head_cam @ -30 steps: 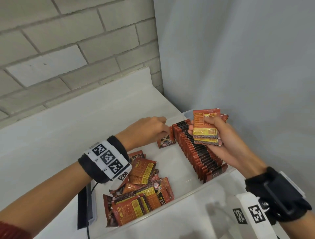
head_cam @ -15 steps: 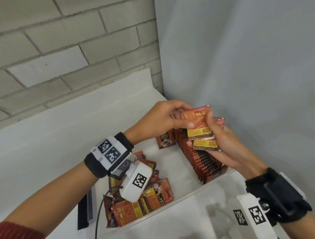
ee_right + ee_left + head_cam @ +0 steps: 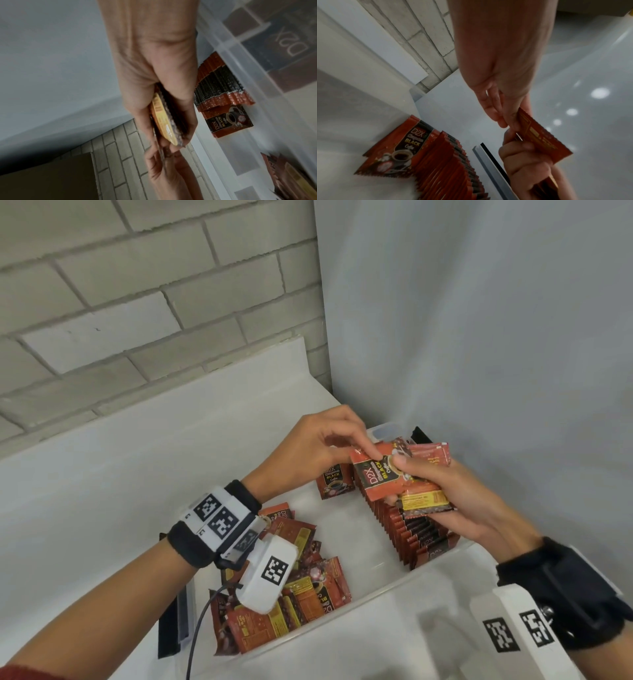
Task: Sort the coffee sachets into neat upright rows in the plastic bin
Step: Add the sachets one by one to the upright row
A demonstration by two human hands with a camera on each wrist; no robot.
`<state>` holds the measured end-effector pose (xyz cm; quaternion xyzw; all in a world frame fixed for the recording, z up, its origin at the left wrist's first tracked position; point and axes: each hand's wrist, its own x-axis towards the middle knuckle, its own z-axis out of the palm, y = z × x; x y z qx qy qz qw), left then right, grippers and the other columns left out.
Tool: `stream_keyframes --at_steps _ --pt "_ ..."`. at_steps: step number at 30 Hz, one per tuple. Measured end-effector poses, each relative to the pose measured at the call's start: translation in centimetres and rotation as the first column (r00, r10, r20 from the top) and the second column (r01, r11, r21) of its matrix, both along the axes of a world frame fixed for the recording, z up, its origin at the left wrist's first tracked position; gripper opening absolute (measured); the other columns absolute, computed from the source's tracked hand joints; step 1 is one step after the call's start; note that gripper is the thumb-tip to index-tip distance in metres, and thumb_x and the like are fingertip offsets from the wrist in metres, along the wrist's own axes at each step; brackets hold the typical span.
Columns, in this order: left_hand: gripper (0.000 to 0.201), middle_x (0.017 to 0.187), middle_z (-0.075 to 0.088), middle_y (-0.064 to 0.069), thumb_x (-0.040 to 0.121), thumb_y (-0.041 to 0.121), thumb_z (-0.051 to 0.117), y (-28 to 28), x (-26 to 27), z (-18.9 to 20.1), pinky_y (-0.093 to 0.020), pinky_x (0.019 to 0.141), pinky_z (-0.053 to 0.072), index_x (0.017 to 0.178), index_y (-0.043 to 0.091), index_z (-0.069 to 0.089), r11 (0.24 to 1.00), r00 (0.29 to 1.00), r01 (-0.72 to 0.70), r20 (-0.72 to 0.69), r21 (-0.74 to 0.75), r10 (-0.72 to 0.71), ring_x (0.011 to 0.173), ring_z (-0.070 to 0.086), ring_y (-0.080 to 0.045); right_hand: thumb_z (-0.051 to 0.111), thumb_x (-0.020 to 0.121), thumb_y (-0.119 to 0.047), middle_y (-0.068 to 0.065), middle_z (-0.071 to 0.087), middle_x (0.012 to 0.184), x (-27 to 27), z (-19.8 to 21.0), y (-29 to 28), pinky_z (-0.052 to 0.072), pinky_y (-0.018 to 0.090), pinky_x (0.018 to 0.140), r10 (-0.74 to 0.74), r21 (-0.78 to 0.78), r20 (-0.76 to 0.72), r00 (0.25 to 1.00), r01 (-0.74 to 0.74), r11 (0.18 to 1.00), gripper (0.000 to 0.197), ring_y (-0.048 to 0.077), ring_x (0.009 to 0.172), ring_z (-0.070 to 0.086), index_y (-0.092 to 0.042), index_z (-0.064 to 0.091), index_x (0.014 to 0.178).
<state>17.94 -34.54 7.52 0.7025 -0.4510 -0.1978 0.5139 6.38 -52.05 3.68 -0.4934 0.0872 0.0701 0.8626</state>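
Left hand (image 3: 318, 446): the upper corner of the front sachet (image 3: 380, 474) is pinched between thumb and fingertips.
Right hand (image 3: 455, 501): a small stack of sachets (image 3: 426, 501) is gripped, the thumb laid across the front sachet.
Upright row (image 3: 411, 529): set directly below the right hand, inside the plastic bin (image 3: 387, 587).
Loose sachets (image 3: 301, 583): heaped in the bin below the left wrist.

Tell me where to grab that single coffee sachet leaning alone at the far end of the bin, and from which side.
Pinch the lone sachet by its top edge, coming down from above. It stands nearly upright with its printed face toward the bin's open middle, the upright row is close on its right, and the bin wall seems close behind, so the top looks freest.
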Motion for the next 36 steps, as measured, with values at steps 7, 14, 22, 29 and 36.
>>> stream_keyframes --at_steps 7,14,22,29,36 --pt "0.03 0.096 0.062 0.003 0.098 0.0 0.042 0.4 -0.1 0.2 -0.025 0.078 0.054 0.111 0.015 0.065 0.999 0.999 0.034 -0.02 0.035 -0.034 0.093 0.063 -0.009 0.078 0.07 -0.007 0.014 0.074 0.093 0.1 -0.1 0.1 0.058 0.031 0.069 -0.039 -0.094 -0.052 0.998 0.034 0.995 0.037 0.023 0.079 0.071 -0.006 0.064 0.104" --pt "0.023 0.095 0.064 -0.011 0.092 0.022 0.052 0.4 -0.3 1.1 -0.022 0.072 0.055 0.115 0.018 0.057 0.993 0.989 -0.021 -0.146 0.115 0.038 0.084 0.067 -0.018 0.075 0.063 -0.01 0.015 0.072 0.105 0.3 -0.6 0.0 0.056 0.037 0.084 -0.069 -0.094 -0.042 0.997 0.065 0.993 0.051 0.028 0.093 0.07 -0.006 0.063 0.113" --pt "0.019 0.105 0.066 -0.003 0.084 0.005 0.067 0.9 0.3 0.7 -0.024 0.084 0.052 0.103 0.009 0.07 0.983 0.999 0.029 -0.039 0.179 -0.022 0.091 0.065 -0.021 0.072 0.07 -0.005 0.015 0.073 0.103 0.1 0.3 0.5 0.059 0.033 0.079 -0.083 -0.023 0.021 0.996 0.083 0.996 0.042 0.027 0.092 0.071 -0.006 0.063 0.111" --pt "0.023 0.103 0.063 0.0 0.089 0.004 0.062 3.1 3.1 0.7 -0.016 0.083 0.046 0.106 0.015 0.073 0.92 0.951 0.048 0.265 0.389 -0.161 0.092 0.061 -0.009 0.095 0.044 -0.037 0.006 0.062 0.08 0.8 -0.2 0.0 0.056 0.029 0.081 -0.306 0.189 0.033 0.952 0.294 0.937 0.069 0.017 0.077 0.061 -0.008 0.068 0.101" --pt "0.033 0.103 0.054 -0.009 0.09 -0.001 0.057 2.2 3.1 -2.6 -0.026 0.074 0.042 0.12 0.011 0.066 0.786 0.729 -0.069 0.569 0.615 -0.381 0.085 0.051 -0.017 0.092 0.051 -0.038 0.007 0.063 0.083 0.7 -0.2 -0.1 0.056 0.03 0.083 -0.274 0.201 0.032 0.961 0.262 0.944 0.061 0.017 0.077 0.062 -0.009 0.071 0.101"
